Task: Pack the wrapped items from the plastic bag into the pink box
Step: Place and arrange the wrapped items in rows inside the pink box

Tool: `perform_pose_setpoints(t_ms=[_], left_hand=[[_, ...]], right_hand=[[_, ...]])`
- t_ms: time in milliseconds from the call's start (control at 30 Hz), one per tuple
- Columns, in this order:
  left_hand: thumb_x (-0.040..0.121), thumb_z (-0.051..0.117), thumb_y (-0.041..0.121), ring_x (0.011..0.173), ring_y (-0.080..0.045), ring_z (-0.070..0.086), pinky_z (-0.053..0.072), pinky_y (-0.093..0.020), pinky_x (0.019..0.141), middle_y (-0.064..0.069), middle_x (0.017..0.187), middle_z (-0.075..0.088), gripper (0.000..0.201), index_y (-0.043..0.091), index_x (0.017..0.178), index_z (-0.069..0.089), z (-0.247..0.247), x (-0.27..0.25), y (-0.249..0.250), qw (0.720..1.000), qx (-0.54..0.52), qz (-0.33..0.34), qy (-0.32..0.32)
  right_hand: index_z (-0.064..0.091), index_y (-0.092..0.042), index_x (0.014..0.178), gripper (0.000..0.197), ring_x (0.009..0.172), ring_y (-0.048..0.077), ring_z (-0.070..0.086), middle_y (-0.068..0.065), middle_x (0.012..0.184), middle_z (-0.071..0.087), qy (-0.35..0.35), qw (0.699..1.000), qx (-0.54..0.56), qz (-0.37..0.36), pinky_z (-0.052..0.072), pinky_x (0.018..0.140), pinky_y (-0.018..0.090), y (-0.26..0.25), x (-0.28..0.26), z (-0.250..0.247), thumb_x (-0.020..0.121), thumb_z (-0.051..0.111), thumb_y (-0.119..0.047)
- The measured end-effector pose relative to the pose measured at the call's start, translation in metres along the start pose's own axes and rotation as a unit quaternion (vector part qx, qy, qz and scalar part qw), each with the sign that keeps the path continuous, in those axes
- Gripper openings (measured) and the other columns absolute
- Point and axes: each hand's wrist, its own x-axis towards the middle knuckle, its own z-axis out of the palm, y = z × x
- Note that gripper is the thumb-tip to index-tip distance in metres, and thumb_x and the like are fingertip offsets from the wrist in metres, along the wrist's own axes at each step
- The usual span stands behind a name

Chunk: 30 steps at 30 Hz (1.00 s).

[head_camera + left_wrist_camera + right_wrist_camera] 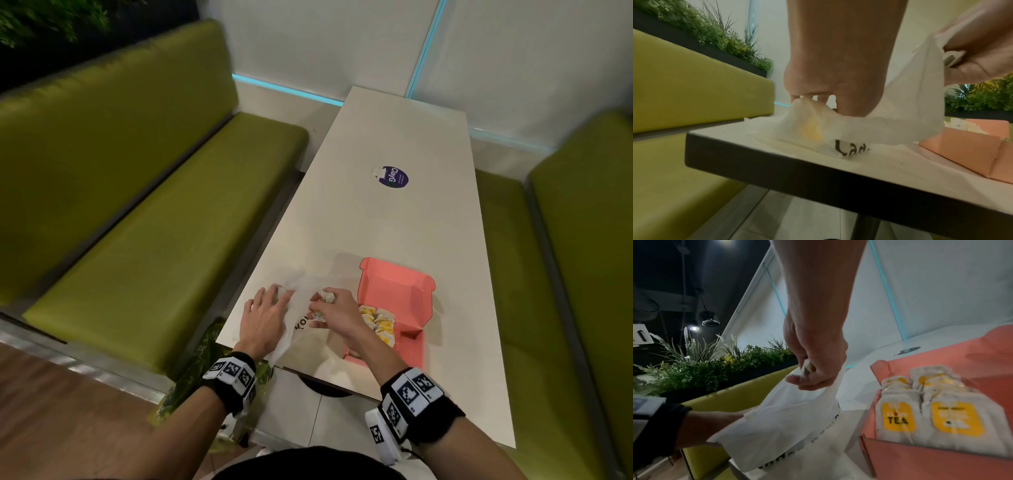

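Observation:
A white plastic bag [301, 315] with black lettering lies near the table's front left corner. My left hand [265, 317] presses flat on it with fingers spread; a yellow-labelled wrapped item [810, 129] shows through the plastic under the fingers. My right hand [334, 313] hovers over the bag's mouth and pinches a small wrapped item [324, 296], also seen between its fingers as a packet [807, 368]. The open pink box [411, 346] stands just right of the bag. It holds several white tea sachets [898, 417] with yellow labels, standing in rows.
The white table [394, 222] carries a round dark sticker [394, 177] at its middle. Green benches [154, 222] flank it on both sides, with a planter behind the left one. A green plastic bag [202, 363] lies by the table's near left corner.

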Motion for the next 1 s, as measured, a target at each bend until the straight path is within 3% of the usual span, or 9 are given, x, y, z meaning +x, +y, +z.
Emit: perform_pose_setpoints(t_ms=[133, 200, 300, 400, 500, 700, 800, 933, 1000], left_hand=[[0.095, 0.047, 0.007, 0.146, -0.033, 0.025, 0.026, -0.047, 0.115, -0.005, 0.158, 0.030, 0.060, 0.032, 0.148, 0.034, -0.017, 0.001, 0.007, 0.999, -0.025, -0.027, -0.005], [0.093, 0.049, 0.006, 0.141, -0.030, 0.034, 0.031, -0.044, 0.112, -0.005, 0.152, 0.041, 0.052, 0.025, 0.141, 0.046, -0.034, 0.003, 0.019, 0.994, -0.092, -0.027, 0.044], [0.096, 0.053, 0.013, 0.117, -0.016, 0.053, 0.044, -0.031, 0.097, 0.002, 0.130, 0.057, 0.031, 0.020, 0.125, 0.060, -0.061, 0.001, 0.050, 0.958, -0.261, 0.051, 0.107], [0.099, 0.054, 0.025, 0.100, -0.003, 0.058, 0.049, -0.021, 0.080, 0.010, 0.116, 0.058, 0.021, 0.026, 0.119, 0.063, -0.082, -0.004, 0.088, 0.917, -0.380, 0.115, 0.033], [0.096, 0.060, 0.028, 0.096, -0.004, 0.057, 0.042, -0.012, 0.070, 0.011, 0.109, 0.056, 0.015, 0.028, 0.109, 0.066, -0.086, -0.006, 0.114, 0.901, -0.407, 0.149, -0.013], [0.091, 0.066, 0.034, 0.085, -0.002, 0.051, 0.041, -0.012, 0.071, 0.009, 0.103, 0.048, 0.020, 0.028, 0.108, 0.060, -0.073, -0.015, 0.141, 0.918, -0.369, 0.141, -0.040], [0.092, 0.066, 0.029, 0.080, -0.009, 0.055, 0.043, -0.014, 0.070, 0.004, 0.100, 0.051, 0.021, 0.030, 0.109, 0.055, -0.066, -0.014, 0.153, 0.909, -0.396, 0.124, -0.050], [0.092, 0.067, 0.019, 0.085, -0.001, 0.056, 0.041, -0.006, 0.071, 0.001, 0.104, 0.057, 0.022, 0.019, 0.113, 0.059, -0.060, -0.012, 0.166, 0.897, -0.428, 0.092, -0.058], [0.094, 0.065, 0.019, 0.091, -0.006, 0.059, 0.041, -0.006, 0.073, 0.000, 0.107, 0.061, 0.019, 0.016, 0.113, 0.063, -0.058, -0.010, 0.169, 0.896, -0.427, 0.094, -0.075]], right_hand=[[0.066, -0.007, 0.082, 0.008, 0.066, 0.019, 0.061, 0.010, 0.079, 0.061, -0.033, 0.999, 0.015, -0.021, 0.052, 0.057, 0.028, -0.007, -0.023, -0.021, 0.086, 0.065, -0.001], [0.068, -0.003, 0.088, 0.008, 0.069, 0.019, 0.062, 0.011, 0.082, 0.063, -0.036, 0.998, 0.056, -0.024, 0.050, 0.054, 0.027, -0.011, -0.037, -0.032, 0.090, 0.066, -0.011], [0.069, -0.001, 0.102, 0.033, 0.070, 0.019, 0.065, 0.010, 0.084, 0.068, -0.034, 0.993, 0.117, 0.002, 0.045, 0.051, 0.022, -0.014, -0.052, -0.049, 0.098, 0.057, -0.031], [0.068, -0.007, 0.100, 0.045, 0.065, 0.016, 0.064, 0.010, 0.085, 0.069, -0.033, 0.984, 0.171, 0.037, 0.040, 0.048, 0.021, -0.011, -0.062, -0.064, 0.101, 0.043, -0.044], [0.071, -0.010, 0.102, 0.052, 0.064, 0.014, 0.061, 0.008, 0.084, 0.068, -0.025, 0.973, 0.224, 0.053, 0.041, 0.055, 0.025, -0.007, -0.067, -0.075, 0.101, 0.037, -0.050], [0.064, -0.007, 0.089, 0.019, 0.070, 0.015, 0.062, 0.012, 0.084, 0.065, 0.054, 0.944, 0.324, 0.003, 0.054, 0.062, 0.025, 0.002, -0.077, -0.092, 0.098, 0.048, -0.012], [0.066, -0.003, 0.097, 0.025, 0.075, 0.017, 0.066, 0.014, 0.088, 0.069, 0.063, 0.941, 0.332, 0.006, 0.056, 0.063, 0.024, 0.007, -0.078, -0.097, 0.094, 0.041, -0.001], [0.067, 0.000, 0.114, 0.039, 0.096, 0.024, 0.066, 0.017, 0.103, 0.071, 0.059, 0.940, 0.335, 0.003, 0.058, 0.070, 0.026, 0.012, -0.080, -0.104, 0.091, 0.035, -0.001], [0.067, -0.002, 0.114, 0.039, 0.097, 0.026, 0.067, 0.017, 0.104, 0.071, 0.068, 0.935, 0.348, 0.004, 0.058, 0.074, 0.029, 0.015, -0.080, -0.109, 0.092, 0.035, -0.001]])
